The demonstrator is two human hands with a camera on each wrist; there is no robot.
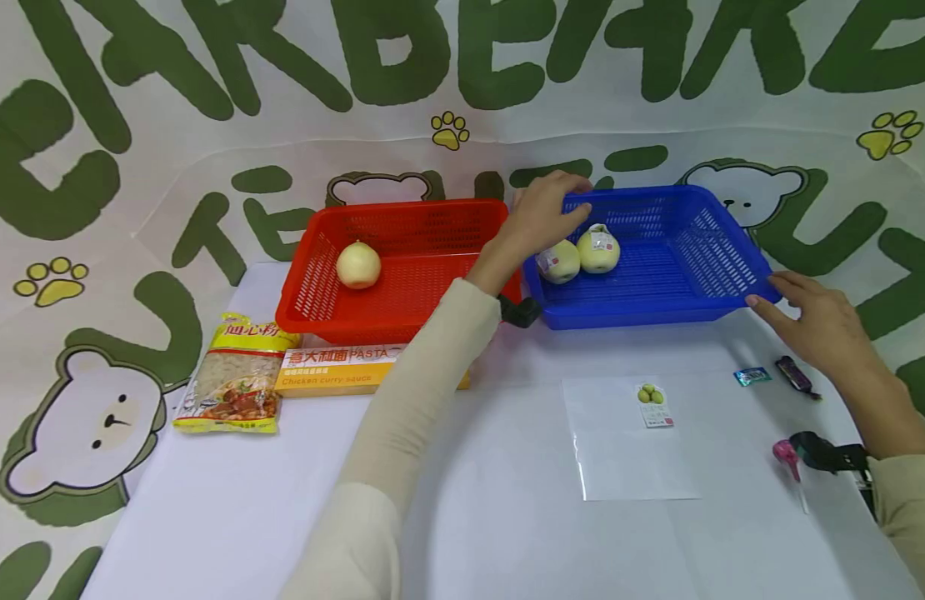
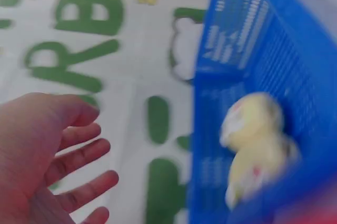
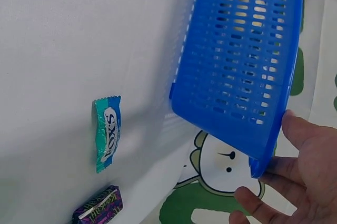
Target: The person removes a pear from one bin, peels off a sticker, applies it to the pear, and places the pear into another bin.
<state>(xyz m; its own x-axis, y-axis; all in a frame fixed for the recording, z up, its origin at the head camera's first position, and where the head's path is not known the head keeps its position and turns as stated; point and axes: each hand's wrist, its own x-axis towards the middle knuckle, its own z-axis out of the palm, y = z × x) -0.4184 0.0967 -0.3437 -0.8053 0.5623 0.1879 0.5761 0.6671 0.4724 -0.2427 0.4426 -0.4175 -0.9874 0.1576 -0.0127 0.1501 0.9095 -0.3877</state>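
A blue plastic basket (image 1: 642, 304) stands at the back right, with two pale round fruits (image 1: 599, 250) at its left end, white labels on them. My right hand (image 1: 822, 321) pinches the basket's right rim, thumb on one side and fingers beneath in the right wrist view (image 3: 310, 166). Near the basket's back left corner, my left hand (image 1: 541, 212) hovers with fingers spread; the left wrist view has it apart from the basket wall, holding nothing. To the left stands a red basket (image 1: 402, 329) with one pale round fruit (image 1: 358, 265) inside, partly behind my left arm.
A bag of pasta (image 1: 241, 375) and a yellow pasta box (image 1: 338, 371) lie before the red basket. A clear plastic bag (image 1: 627, 450) with a fruit label lies in front of the blue one. Small wrapped sweets (image 1: 752, 377) and a pink lollipop (image 1: 787, 454) lie at right.
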